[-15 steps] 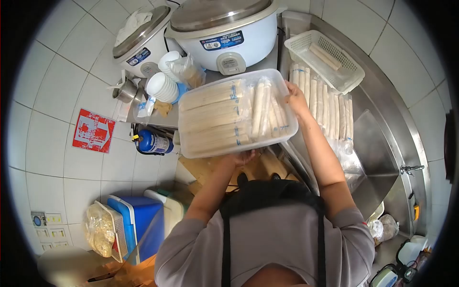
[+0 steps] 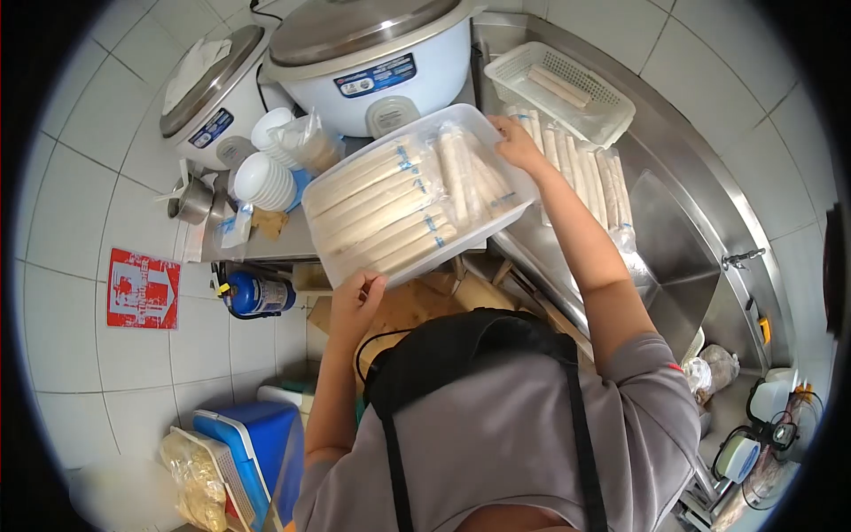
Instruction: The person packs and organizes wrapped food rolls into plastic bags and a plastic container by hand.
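A clear plastic tub (image 2: 434, 269) holds several pale long rolls in plastic bags (image 2: 381, 199) with blue print. My right hand (image 2: 519, 144) grips the tub's upper right corner. At the tub's lower left corner is my left hand (image 2: 358, 300), its fingers curled round the edge. The tub is tilted, partly over the counter edge, close to the large rice cooker (image 2: 372, 84). More bagged rolls (image 2: 581, 173) lie on the steel sink surface right of my right hand. Beyond them sits a white perforated basket (image 2: 612, 124) with a few rolls inside.
A second rice cooker (image 2: 213, 115), stacked white cups (image 2: 264, 182) and metal pots (image 2: 191, 202) stand on the left. Below are a blue fire extinguisher (image 2: 257, 294) and a blue cooler box (image 2: 270, 434). A tap (image 2: 743, 258) juts from the right wall.
My left hand has moved from beneath the tub to its lower left corner. The tub has turned anticlockwise and the camera view has shifted.
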### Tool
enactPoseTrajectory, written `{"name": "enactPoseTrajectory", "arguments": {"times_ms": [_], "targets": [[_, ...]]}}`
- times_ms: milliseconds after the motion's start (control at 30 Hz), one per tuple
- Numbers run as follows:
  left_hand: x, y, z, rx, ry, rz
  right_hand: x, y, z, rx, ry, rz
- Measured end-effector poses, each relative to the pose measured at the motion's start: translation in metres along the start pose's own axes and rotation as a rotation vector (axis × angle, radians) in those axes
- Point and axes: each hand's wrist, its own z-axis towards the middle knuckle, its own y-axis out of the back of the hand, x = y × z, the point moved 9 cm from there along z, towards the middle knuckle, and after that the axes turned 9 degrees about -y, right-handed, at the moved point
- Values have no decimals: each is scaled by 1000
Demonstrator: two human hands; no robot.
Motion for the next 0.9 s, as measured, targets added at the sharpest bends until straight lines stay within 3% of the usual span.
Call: {"name": "enactPoseTrajectory", "arguments": {"times_ms": [67,100,200,400,500,600,667,900], "targets": [[-23,12,4,-166,-316,268,18,8,-8,-183,111,-377],[-33,14,3,-242,-473,401,31,9,-19,-152,53,-453],[-18,16,8,-322,-612,426,32,9,-26,-170,134,-421],[-15,22,24,-205,-644,302,32,13,-41,-192,-4,-465],[-11,27,34,-140,-638,287,71,7,-61,-407,2,-823],[-6,27,42,-74,-622,285,57,-32,-63,-104,-406,-649],[-11,28,42,-42,-618,272,52,-47,-63,-97,-439,-749],[-40,22,64,-30,-679,126,35,-56,-55,-33,-572,-574]]}}
